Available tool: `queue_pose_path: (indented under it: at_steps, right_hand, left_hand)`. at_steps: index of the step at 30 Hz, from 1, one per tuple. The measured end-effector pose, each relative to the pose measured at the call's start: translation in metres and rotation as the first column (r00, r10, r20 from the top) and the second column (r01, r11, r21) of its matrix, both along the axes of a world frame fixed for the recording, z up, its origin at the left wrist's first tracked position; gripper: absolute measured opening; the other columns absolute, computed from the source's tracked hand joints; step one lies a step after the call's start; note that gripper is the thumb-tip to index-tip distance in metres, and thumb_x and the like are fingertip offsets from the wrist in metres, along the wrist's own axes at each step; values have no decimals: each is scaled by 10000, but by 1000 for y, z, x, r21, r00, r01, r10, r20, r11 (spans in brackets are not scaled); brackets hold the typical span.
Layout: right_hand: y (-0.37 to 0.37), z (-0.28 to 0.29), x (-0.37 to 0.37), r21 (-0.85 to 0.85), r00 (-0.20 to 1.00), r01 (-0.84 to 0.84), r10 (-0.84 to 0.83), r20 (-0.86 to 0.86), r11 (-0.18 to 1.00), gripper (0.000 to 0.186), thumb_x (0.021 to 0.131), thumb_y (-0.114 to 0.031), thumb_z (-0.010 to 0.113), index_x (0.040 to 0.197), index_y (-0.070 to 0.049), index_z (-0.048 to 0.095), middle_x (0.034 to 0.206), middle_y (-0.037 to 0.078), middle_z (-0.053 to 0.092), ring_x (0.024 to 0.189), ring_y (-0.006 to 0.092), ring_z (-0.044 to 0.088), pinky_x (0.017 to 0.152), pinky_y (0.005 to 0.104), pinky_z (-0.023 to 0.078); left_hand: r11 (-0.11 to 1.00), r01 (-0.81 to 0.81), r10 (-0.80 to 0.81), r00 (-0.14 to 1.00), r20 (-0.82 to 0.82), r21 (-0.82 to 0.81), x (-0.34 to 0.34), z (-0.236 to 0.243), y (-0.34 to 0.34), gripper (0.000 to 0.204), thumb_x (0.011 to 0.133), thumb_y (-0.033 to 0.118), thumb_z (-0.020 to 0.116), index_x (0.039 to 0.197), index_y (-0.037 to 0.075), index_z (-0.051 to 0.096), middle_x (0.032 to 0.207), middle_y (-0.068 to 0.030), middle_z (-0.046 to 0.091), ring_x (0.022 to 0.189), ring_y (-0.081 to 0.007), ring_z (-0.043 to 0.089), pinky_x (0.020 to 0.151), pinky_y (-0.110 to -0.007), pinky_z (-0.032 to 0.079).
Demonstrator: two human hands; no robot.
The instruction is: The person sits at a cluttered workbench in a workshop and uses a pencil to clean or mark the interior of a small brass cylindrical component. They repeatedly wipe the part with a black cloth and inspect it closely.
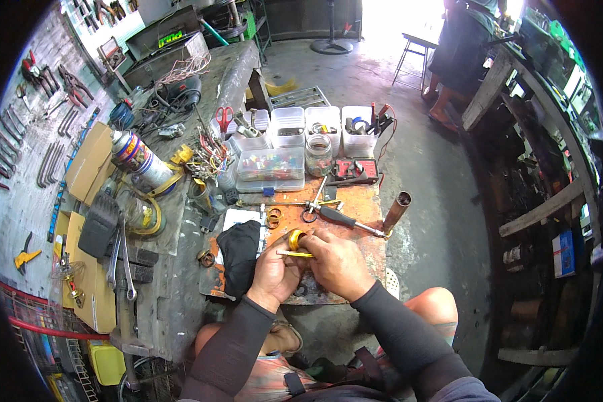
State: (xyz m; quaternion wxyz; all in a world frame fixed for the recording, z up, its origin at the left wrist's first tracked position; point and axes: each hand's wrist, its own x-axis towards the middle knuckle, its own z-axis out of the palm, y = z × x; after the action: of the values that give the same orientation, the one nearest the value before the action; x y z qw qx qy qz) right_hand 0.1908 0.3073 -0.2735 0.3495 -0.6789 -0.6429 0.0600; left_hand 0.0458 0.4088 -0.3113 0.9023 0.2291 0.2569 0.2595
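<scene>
My left hand and my right hand meet over the orange worn tabletop, fingers closed round a shiny gold-yellow ring or roll. A thin yellow and pale stick or strip crosses between the fingers of both hands; which fingers grip it is partly hidden. A black cloth lies on white paper left of my left hand. Brass rings, a screwdriver-like tool with a black handle and an upright metal tube are just beyond my hands.
Clear plastic bins, a lidded parts case, a glass jar and a red tool box line the back. A cluttered bench and tool wall run left, wooden shelving right. A person stands near the doorway by a stool.
</scene>
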Motion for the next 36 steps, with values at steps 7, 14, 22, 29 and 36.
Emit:
queue_pose_path:
  at_steps: [7, 14, 22, 29, 36]
  right_hand:
    - [-8, 8, -4, 21, 995, -70, 69, 68, 997, 296, 897, -110, 723, 1191, -83, 748, 1153, 117, 749, 862, 347, 775, 758, 457, 632]
    - [-5, 1, -5, -80, 995, 51, -57, -78, 995, 307, 919, -148, 759, 1214, -63, 773, 1078, 168, 786, 905, 402, 775, 794, 484, 626]
    - [1, -6, 8, -233, 776, 72, -202, -598, 970, 299, 999, -243, 787, 1153, 13, 773, 959, 251, 801, 873, 374, 818, 761, 461, 607]
    - [-5, -9, 7, -337, 756, 32, -243, -607, 941, 379, 979, -316, 815, 1195, -5, 796, 822, 242, 766, 743, 298, 783, 729, 451, 596]
    - [-11, -6, 19, -346, 733, 100, -305, -608, 933, 395, 981, -316, 753, 1212, 2, 796, 787, 221, 757, 695, 278, 750, 691, 448, 575]
  left_hand:
    - [989, 52, -42, 996, 73, -138, -9, -20, -2, 365, 1196, 289, 472, 1365, 65, 707, 1223, -56, 788, 1078, -183, 779, 927, -343, 626]
    - [998, -55, 55, 998, -10, 34, -6, -15, -5, 317, 1125, 97, 554, 1403, 36, 696, 1304, -79, 761, 1149, -196, 752, 956, -366, 643]
    - [863, 28, 164, 929, -333, 504, -3, -23, -7, 267, 1154, 32, 586, 1361, -37, 738, 1209, -80, 790, 1038, -149, 765, 877, -298, 656]
    - [567, 247, 334, 803, -493, 786, 0, -8, -10, 255, 1110, 28, 635, 1308, 11, 795, 1170, -174, 843, 1086, -199, 790, 940, -346, 610]
    - [603, 200, 312, 832, -459, 772, 2, 0, -9, 350, 1156, 57, 532, 1455, -63, 667, 1286, -192, 807, 1202, -271, 779, 1027, -374, 614]
